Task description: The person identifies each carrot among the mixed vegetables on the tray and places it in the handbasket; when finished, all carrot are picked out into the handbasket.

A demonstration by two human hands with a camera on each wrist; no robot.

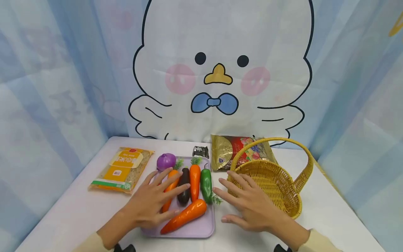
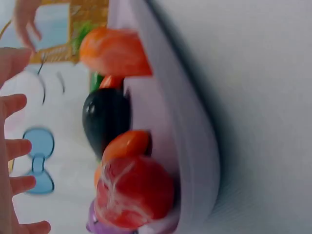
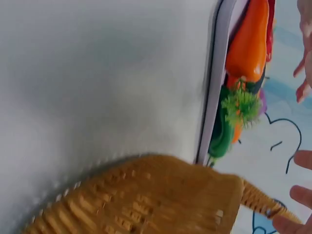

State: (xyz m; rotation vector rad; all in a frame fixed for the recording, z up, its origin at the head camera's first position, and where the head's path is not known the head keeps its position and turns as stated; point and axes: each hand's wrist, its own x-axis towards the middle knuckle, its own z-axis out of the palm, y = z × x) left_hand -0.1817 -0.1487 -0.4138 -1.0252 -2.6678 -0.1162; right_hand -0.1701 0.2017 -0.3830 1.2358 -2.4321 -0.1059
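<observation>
Pale blue curtain (image 1: pixel 63 105) on either side, a big white bird (image 1: pixel 217 35) printed on the backdrop behind (blue bow tie and pink cheeks included), and a white counter (image 1: pixel 327 210) below. On it, left of centre, a lavender tray (image 1: pixel 201 232). Above its left part, the left hand (image 1: pixel 155 201), palm down, fingers spread apart; contact with anything beneath, cannot tell. On the tray, in a row from left to right: left carrot (image 1: pixel 171 187), dark eggplant (image 1: pixel 184 177), middle carrot (image 1: pixel 195 182), green pepper (image 1: pixel 206 185). Slanting across the front, a larger carrot (image 1: pixel 185 216); by the back left corner, a purple onion (image 1: pixel 166 161). Near the left hand in the left wrist view, a glossy red piece (image 2: pixel 134 192). Right of the tray, a yellow wicker basket (image 1: pixel 267 173), handle up; by its left side, the right hand (image 1: pixel 252 201), fingers likewise apart, fingertips overlapping the rim in the head view (touching or just above, cannot tell). Farther left, a grain packet (image 1: pixel 121 169); behind the basket, a gold-and-red packet (image 1: pixel 221 154); behind the tray, a small black packet (image 1: pixel 200 151).
</observation>
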